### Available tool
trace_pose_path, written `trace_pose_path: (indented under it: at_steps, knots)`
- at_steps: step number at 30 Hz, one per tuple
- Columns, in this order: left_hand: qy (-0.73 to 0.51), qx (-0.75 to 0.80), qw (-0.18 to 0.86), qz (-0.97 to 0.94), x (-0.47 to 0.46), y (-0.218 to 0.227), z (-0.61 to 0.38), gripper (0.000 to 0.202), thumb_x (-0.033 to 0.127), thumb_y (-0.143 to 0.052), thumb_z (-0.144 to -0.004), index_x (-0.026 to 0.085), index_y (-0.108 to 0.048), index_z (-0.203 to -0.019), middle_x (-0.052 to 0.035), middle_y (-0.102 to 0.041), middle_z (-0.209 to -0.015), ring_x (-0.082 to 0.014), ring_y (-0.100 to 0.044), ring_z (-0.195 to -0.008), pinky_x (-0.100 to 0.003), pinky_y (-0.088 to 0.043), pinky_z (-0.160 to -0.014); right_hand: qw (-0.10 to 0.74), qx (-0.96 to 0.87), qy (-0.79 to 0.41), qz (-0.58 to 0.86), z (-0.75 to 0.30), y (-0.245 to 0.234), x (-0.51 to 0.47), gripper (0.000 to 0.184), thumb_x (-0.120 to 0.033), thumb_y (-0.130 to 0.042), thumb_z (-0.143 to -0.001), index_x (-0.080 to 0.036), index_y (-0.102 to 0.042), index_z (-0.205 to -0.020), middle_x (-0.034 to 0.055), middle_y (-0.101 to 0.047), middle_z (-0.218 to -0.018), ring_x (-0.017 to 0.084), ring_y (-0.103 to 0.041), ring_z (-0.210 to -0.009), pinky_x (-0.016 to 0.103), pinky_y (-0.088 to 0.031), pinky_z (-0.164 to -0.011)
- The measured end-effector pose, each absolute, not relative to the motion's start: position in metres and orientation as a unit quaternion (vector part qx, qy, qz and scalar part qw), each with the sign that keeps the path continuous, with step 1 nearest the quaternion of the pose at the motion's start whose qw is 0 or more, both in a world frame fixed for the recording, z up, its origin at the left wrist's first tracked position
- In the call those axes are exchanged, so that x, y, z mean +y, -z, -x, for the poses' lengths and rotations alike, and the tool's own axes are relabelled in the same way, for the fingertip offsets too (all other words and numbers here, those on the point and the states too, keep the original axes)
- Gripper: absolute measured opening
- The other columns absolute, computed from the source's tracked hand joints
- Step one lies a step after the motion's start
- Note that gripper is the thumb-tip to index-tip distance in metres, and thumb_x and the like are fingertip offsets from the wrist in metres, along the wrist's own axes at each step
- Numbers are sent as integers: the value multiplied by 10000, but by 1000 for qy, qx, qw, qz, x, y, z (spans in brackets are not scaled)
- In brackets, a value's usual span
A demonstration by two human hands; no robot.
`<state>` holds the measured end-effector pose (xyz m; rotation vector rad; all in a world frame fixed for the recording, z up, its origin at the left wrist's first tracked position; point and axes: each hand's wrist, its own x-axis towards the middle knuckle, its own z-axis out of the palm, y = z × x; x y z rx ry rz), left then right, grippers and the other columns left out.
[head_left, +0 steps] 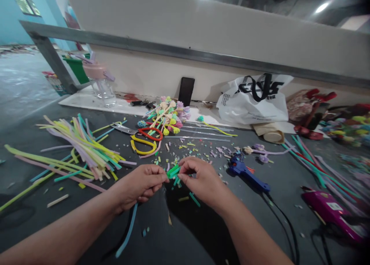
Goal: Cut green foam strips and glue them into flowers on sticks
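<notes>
My left hand is closed, its thumb and forefinger pinching one end of a bunch of short green pipe-cleaner pieces. From under this hand a blue pipe-cleaner stem hangs down towards me; its upper end is hidden by the fingers. My right hand is closed too, thumb and fingers pinching the other side of the green pieces. Loose green offcuts lie on the dark table just below. Beyond my left hand rest scissors with red and yellow handles.
A heap of long pastel pipe cleaners lies left. Finished flowers, a phone and a clear bottle are at the back. Right are a blue glue gun with a cord, a white bag and a magenta tool.
</notes>
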<state>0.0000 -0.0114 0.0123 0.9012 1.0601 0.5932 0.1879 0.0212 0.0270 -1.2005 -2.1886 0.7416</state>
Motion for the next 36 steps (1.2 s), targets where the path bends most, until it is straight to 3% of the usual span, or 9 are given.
trace_pose_path:
  at_steps: [10, 17, 20, 25, 36]
  knots:
    - [-247, 483, 722, -429, -9, -15, 2, 202, 386, -525, -759, 189, -481, -763, 92, -382, -522, -10, -163, -346, -145, -80, -320, 250, -789, -304, 472, -187, -25, 21, 98, -91, -557, -654, -180, -545, -614, 2, -635, -706, 129, -566, -653, 232, -406, -599]
    - [-245, 569, 511, -596, -6, -2, -1, 203, 356, -517, -725, 169, -489, -653, 88, -339, -470, -52, -300, -420, -157, -212, -378, 245, -787, -305, 477, -184, -27, 19, 88, -108, -554, -664, -181, -547, -616, -7, -610, -654, 124, -552, -622, 225, -399, -580]
    - [-256, 579, 460, -622, -6, 1, -2, 165, 335, -540, -699, 180, -511, -748, 99, -337, -474, -59, -295, -435, -166, -199, -393, 238, -787, -302, 483, -184, -26, 19, 82, -111, -550, -668, -183, -556, -629, -11, -605, -643, 122, -548, -608, 219, -394, -565]
    - [-253, 569, 461, -632, -7, -4, -4, 161, 331, -516, -719, 181, -530, -776, 87, -389, -508, -62, -333, -459, -169, -224, -422, 230, -786, -295, 493, -182, -26, 19, 84, -111, -548, -669, -184, -565, -630, -15, -602, -636, 119, -543, -601, 220, -392, -565]
    - [-273, 543, 529, -592, -6, -2, -5, 200, 364, -504, -744, 165, -513, -729, 95, -304, -475, -54, -259, -436, -175, -168, -409, 236, -774, -304, 503, -181, -27, 17, 75, -118, -547, -667, -177, -560, -624, -19, -581, -609, 114, -526, -581, 216, -382, -548]
